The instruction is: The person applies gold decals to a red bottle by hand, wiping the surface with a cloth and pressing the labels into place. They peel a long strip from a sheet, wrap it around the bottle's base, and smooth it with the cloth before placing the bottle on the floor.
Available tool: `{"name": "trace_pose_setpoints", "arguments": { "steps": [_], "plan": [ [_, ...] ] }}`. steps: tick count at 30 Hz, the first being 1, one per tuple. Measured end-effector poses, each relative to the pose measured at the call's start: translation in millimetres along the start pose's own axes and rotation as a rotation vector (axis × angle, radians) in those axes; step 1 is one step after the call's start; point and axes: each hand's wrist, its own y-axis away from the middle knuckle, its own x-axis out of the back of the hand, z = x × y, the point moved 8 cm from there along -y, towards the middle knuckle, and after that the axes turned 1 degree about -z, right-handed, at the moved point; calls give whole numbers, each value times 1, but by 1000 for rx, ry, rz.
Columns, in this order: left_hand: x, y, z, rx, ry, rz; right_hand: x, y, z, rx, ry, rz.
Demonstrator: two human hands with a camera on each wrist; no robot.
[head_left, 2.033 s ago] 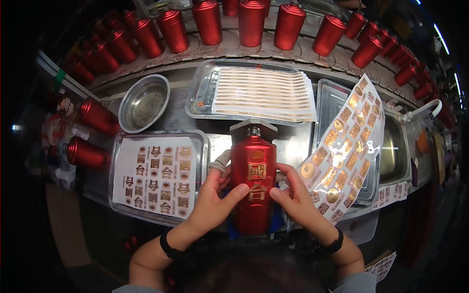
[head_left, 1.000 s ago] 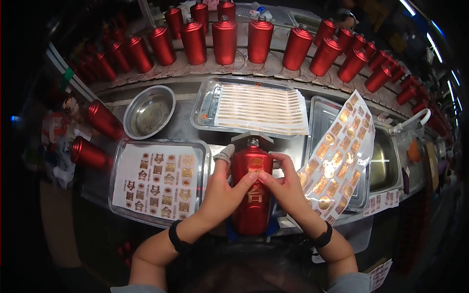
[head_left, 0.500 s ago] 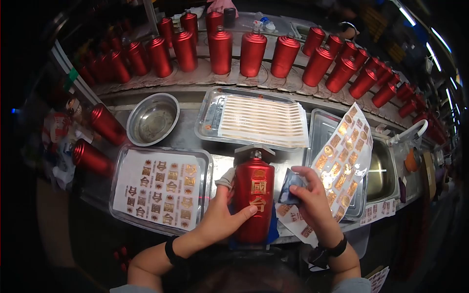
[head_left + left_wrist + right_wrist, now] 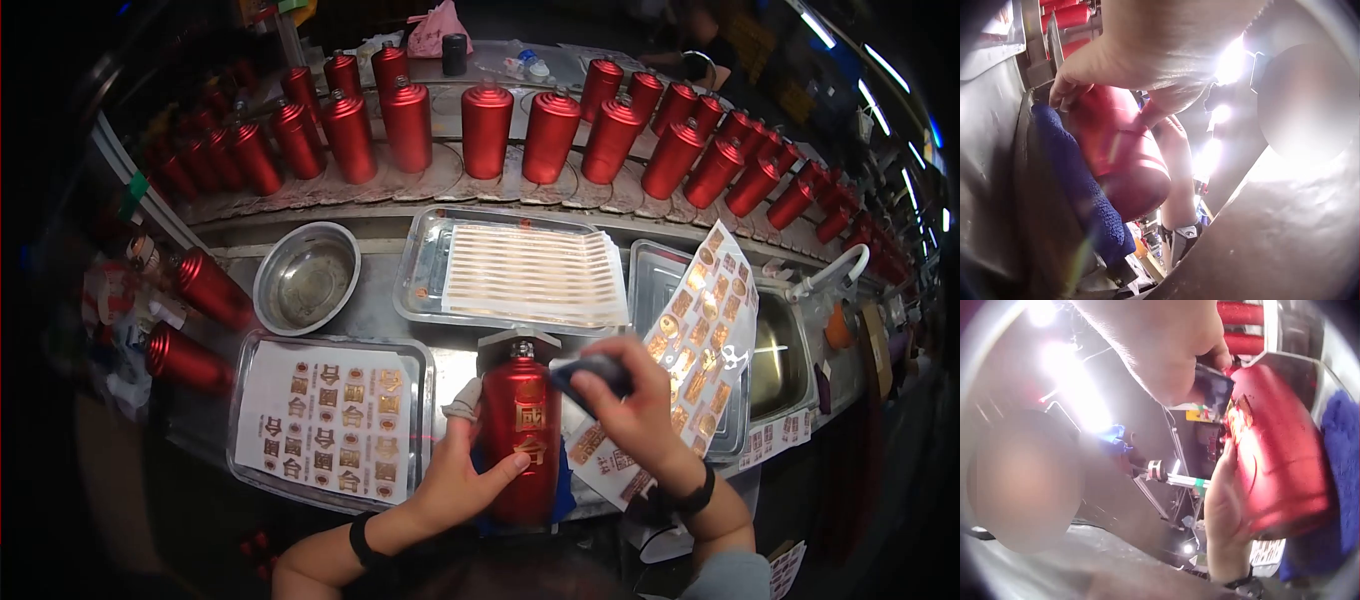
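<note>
A red bottle [image 4: 520, 505] with gold Chinese characters lies tilted in front of me, its neck pointing away. My left hand [image 4: 458, 485] grips its left side, thumb across the front beside the lower character. A grey cover [image 4: 463, 400] sits on one left finger. In the left wrist view, fingers and thumb wrap the bottle [image 4: 1122, 137]. My right hand [image 4: 640, 415] pinches a small dark flat pad [image 4: 597, 378] at the bottle's upper right. The right wrist view shows this pad [image 4: 1213, 390] edge-on by the gold lettering [image 4: 1241, 415]. Blue cloth [image 4: 1079, 181] lies under the bottle.
A tray [image 4: 425, 400] of gold character stickers lies left, below a metal bowl [image 4: 308, 280]. Behind the bottle, another tray [image 4: 405, 285] holds striped strips. A sticker sheet [image 4: 700, 340] drapes at right by a sink [image 4: 785, 350]. Red bottles [image 4: 487, 130] line the conveyor [image 4: 450, 190].
Both thumbs pressed the gold characters earlier. The right hand then left the bottle, took the dark pad and brought it to the bottle's upper right. The left hand still holds the bottle.
</note>
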Motion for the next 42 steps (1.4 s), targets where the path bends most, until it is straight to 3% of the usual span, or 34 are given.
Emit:
{"name": "trace_pose_setpoints", "arguments": {
  "steps": [3, 6, 7, 10, 14, 22, 25, 28, 34, 41, 42],
  "plan": [
    [-2, 2, -3, 43, -8, -18, -22, 17, -16, 166, 71, -122],
    [0, 3, -2, -58, -201, 13, -3, -9, 15, 119, 144, 89],
    [-2, 4, 16, -53, -141, 38, 4, -13, 24, 103, 161, 119],
    [-5, 7, 46, -394, -841, -54, 10, 5, 37, -55, -111, 139],
    [5, -22, 36, -397, -956, -40, 9, 30, 44, -117, -120, 136],
    [-7, -15, 44, -402, -996, -87, 12, 65, 68, -404, -524, 99],
    [-11, -3, 42, -403, -976, -92, 11, 65, 64, -308, -407, 110],
    [-8, -5, 46, -409, -956, -52, 4, 63, 55, -331, -539, 79],
    [4, -32, 39, -385, -899, -3, -1, 62, 47, -288, -534, 71],
    [11, -13, 28, -375, -886, 4, 4, 52, 41, -170, -311, 94],
    [16, -17, 24, -368, -849, 28, 5, 46, 24, -50, -182, 101]
  ]
}}
